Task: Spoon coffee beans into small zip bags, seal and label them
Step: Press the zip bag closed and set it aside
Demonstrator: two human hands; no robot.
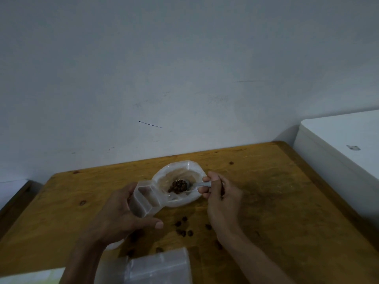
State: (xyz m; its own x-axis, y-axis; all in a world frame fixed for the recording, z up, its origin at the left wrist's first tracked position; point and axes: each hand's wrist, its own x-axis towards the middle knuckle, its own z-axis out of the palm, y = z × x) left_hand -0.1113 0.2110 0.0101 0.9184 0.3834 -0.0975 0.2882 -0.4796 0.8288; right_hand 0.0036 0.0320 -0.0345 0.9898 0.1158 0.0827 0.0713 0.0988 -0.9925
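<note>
My left hand [121,214] grips a small clear zip bag [143,198], held open just left of a larger rolled-down plastic bag [180,171]. My right hand [219,193] pinches the handle of a spoon [196,185] whose bowl carries a heap of brown coffee beans [178,186] inside the larger bag. Several loose beans [184,231] lie scattered on the wooden table [276,201] between my wrists.
A stack of clear zip bags [151,267] lies at the near edge under my left forearm. A white box [344,148] stands at the table's right side. A pale wall [184,78] rises just behind the table. Something white [30,276] shows at the bottom left corner.
</note>
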